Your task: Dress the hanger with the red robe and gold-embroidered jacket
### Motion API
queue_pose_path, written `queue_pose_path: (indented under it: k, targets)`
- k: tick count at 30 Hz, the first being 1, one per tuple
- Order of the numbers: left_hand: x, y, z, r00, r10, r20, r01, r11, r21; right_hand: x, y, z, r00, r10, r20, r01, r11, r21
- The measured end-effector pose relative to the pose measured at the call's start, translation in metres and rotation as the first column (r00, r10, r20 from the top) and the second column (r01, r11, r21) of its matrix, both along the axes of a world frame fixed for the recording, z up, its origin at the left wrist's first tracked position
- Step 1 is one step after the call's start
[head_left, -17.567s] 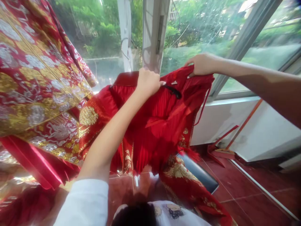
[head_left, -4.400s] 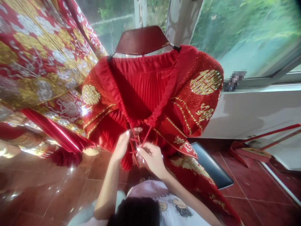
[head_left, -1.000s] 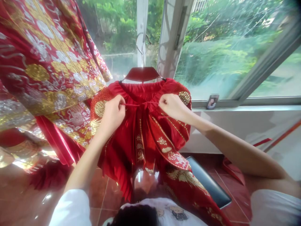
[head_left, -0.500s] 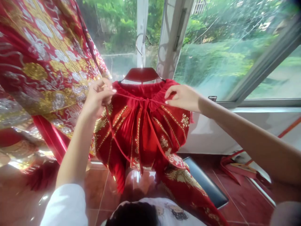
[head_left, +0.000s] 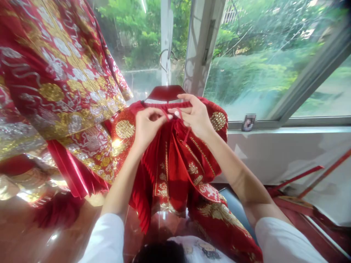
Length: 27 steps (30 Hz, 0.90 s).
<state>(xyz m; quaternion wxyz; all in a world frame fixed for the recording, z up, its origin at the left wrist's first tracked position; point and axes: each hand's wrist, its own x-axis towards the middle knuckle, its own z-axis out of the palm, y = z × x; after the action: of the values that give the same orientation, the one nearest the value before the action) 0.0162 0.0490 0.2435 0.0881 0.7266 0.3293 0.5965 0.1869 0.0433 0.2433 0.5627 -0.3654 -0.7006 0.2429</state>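
A red garment with gold embroidery (head_left: 175,164) hangs in front of me on a dark red hanger (head_left: 166,93) with a metal hook. At its gathered neckline, my left hand (head_left: 149,126) pinches a thin red drawstring between thumb and forefinger. Close beside it, my right hand (head_left: 193,115) grips the red drawstring (head_left: 186,134) too, one finger raised and the fingertips of both hands almost meeting. A length of the cord dangles below my right fingers. Exactly how the cord is looped is hidden by the fingers.
On the left hangs another red garment (head_left: 68,80), densely embroidered in gold and silver. Behind the hanger are window frames (head_left: 197,47). A small card-like item (head_left: 249,122) stands on the sill at right. Red straps (head_left: 298,179) and dark items lie low at right.
My hands were apart, with the cord stretched between them across the neckline. They have come together at its middle, and the view has shifted slightly.
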Motion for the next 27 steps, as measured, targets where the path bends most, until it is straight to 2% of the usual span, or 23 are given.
queue_pose_path:
  k: [1,3,5,8,12,16,18,21,23,24,27]
  targets:
    - [0.004,0.001,-0.002,0.996,-0.086,-0.020,0.084,0.994,-0.065,-0.006,-0.002,-0.003,0.995,-0.094,0.046,0.092,0.995,0.046]
    - [0.007,0.003,-0.007,0.985,-0.166,-0.044,0.158,0.978,-0.139,-0.013,-0.007,-0.009,0.959,-0.227,0.168,0.204,0.968,0.143]
    - [0.007,0.006,-0.011,0.981,-0.192,-0.035,0.185,0.973,-0.141,-0.014,-0.009,-0.014,0.915,-0.283,0.289,0.221,0.948,0.228]
    - [0.003,0.011,-0.014,0.973,-0.223,-0.055,0.215,0.969,-0.120,-0.010,-0.006,-0.023,0.864,-0.279,0.419,0.156,0.940,0.305]
    - [0.003,0.010,-0.018,0.974,-0.114,-0.194,0.107,0.993,-0.048,-0.005,0.005,-0.031,0.846,-0.319,0.427,0.144,0.908,0.392]
    - [0.002,0.004,-0.021,0.938,0.056,-0.341,-0.019,0.994,0.110,-0.005,0.011,-0.036,0.851,-0.381,0.362,0.191,0.866,0.461]
    - [-0.006,0.002,-0.021,0.884,0.197,-0.425,-0.124,0.973,0.193,0.000,0.011,-0.038,0.832,-0.444,0.334,0.263,0.845,0.466]
    - [-0.022,-0.002,-0.019,0.760,0.377,-0.529,-0.260,0.923,0.284,0.011,0.011,-0.040,0.785,-0.547,0.291,0.397,0.804,0.443]
    - [-0.029,-0.004,-0.018,0.724,0.410,-0.554,-0.292,0.911,0.291,0.016,0.010,-0.041,0.771,-0.575,0.274,0.429,0.787,0.443]
    - [-0.030,-0.004,-0.018,0.733,0.403,-0.548,-0.293,0.914,0.281,0.016,0.010,-0.041,0.774,-0.575,0.264,0.427,0.783,0.453]
    - [-0.025,-0.001,-0.019,0.836,0.302,-0.458,-0.231,0.951,0.204,0.008,0.008,-0.040,0.826,-0.527,0.199,0.395,0.794,0.463]
